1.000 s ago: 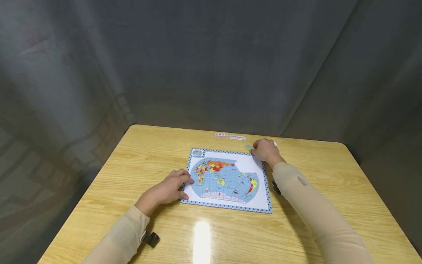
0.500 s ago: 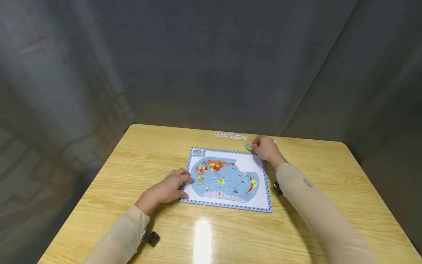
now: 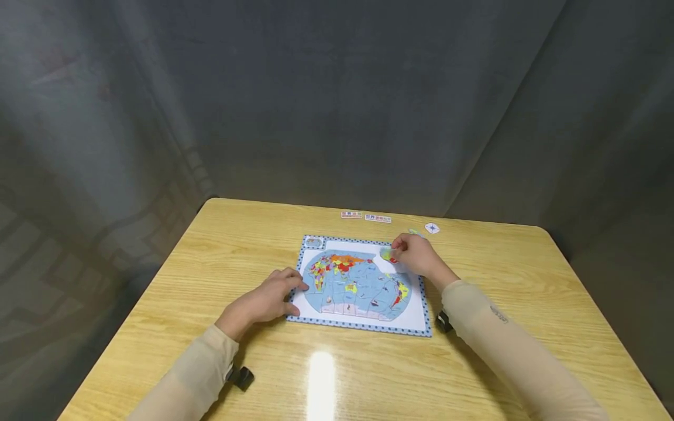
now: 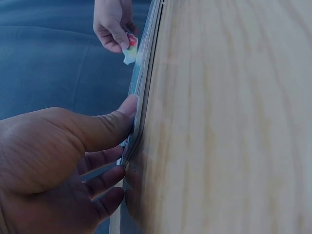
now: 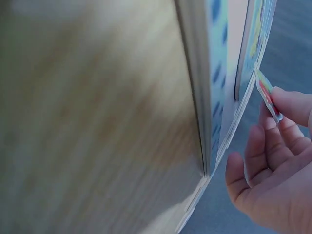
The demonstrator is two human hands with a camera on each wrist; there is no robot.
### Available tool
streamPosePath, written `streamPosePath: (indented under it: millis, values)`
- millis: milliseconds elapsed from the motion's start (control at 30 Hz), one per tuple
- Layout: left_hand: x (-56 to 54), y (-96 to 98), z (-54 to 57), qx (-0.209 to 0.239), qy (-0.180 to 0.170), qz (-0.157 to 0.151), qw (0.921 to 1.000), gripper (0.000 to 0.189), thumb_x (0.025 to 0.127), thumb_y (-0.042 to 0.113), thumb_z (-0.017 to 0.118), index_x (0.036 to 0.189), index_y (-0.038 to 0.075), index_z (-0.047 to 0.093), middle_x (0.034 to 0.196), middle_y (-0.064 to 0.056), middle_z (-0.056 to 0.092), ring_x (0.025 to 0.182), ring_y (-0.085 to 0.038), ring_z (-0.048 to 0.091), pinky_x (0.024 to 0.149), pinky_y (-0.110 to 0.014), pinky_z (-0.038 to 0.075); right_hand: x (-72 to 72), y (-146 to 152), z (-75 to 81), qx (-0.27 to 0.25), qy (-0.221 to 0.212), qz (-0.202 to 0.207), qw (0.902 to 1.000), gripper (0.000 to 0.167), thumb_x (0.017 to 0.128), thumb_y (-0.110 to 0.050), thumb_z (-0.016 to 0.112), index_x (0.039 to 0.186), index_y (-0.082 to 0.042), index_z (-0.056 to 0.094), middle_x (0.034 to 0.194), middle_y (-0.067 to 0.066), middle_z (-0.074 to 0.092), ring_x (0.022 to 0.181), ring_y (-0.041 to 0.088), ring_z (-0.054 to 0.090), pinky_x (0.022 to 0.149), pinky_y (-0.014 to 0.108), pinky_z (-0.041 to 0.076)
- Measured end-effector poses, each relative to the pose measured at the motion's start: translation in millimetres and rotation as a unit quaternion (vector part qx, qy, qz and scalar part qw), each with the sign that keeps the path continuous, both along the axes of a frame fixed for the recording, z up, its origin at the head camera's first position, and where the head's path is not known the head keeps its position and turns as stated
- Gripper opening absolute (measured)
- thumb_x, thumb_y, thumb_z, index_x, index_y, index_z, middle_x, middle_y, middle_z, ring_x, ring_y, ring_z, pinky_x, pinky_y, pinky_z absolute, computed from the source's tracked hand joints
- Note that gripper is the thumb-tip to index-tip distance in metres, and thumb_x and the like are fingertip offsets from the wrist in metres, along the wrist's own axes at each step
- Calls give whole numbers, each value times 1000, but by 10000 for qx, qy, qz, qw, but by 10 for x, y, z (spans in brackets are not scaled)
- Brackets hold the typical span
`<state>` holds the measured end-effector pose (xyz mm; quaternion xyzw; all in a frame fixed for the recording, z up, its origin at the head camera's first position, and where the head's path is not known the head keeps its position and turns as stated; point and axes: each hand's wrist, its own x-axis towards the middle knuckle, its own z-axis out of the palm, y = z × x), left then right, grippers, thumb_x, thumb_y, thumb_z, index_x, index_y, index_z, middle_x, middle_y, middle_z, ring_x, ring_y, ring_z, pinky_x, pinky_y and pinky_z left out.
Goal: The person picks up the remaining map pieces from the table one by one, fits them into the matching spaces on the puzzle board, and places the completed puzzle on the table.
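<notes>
A world-map jigsaw board [image 3: 416, 317] with a blue dotted border lies on the table, most of its map filled in. White backing shows through a gap at the map's upper right. Over that gap my right hand [image 3: 416, 255] pinches a green, red and blue puzzle piece [image 3: 387, 255] between thumb and fingers. In the right wrist view this puzzle piece [image 5: 266, 93] is tilted, held at one end. At the board's left edge rests my left hand [image 3: 268, 297], fingers spread and relaxed. The left wrist view shows its thumb [image 4: 109, 127] touching the board's edge.
Behind the board lie two small printed label strips, one on the left [image 3: 351, 214] and one on the right [image 3: 378, 218]. A compass-rose piece [image 3: 432, 228] lies beyond my right hand, with another puzzle piece [image 3: 415, 233] beside it. A dark curtain [image 3: 337, 117] hangs behind the table.
My right hand has picked up the puzzle piece from behind the board and brought it left and nearer, over the gap. The compass-rose piece is now uncovered. The left hand stays put.
</notes>
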<state>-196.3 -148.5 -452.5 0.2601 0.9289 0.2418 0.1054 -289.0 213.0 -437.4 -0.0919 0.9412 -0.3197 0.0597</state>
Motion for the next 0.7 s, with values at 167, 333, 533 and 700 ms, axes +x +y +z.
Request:
streamPosePath:
  millis: [167,333,533,700]
  values:
    - [1,9,11,-7,-70,69,10000,47,80,21,81,124,11,66,134,-8,51,122,-30,43,103,-44,38,68,-34,-5,-134,-220,8,9997,10,93,-14,65,100,-6,62,86,8,59,77,22,52,68,33,44]
    - [2,11,16,-6,-94,106,9999,47,80,21,81,124,12,66,134,-8,50,122,-29,43,103,-44,38,122,-88,15,-72,-318,-51,9995,11,92,-15,66,98,-6,63,86,8,59,78,23,53,70,34,44]
    - [1,10,19,-32,-97,109,9999,48,80,22,81,125,12,66,134,-8,50,122,-29,43,103,-43,38,162,-148,31,105,-374,-149,9991,15,93,-20,67,97,-6,64,88,7,61,81,23,53,72,35,43]
    - [-1,9,14,-62,-99,101,9999,47,80,22,81,124,12,66,135,-7,50,123,-29,43,104,-43,38,170,-168,12,202,-471,-327,9981,17,93,-23,67,98,-7,64,92,7,62,85,23,54,74,35,43]
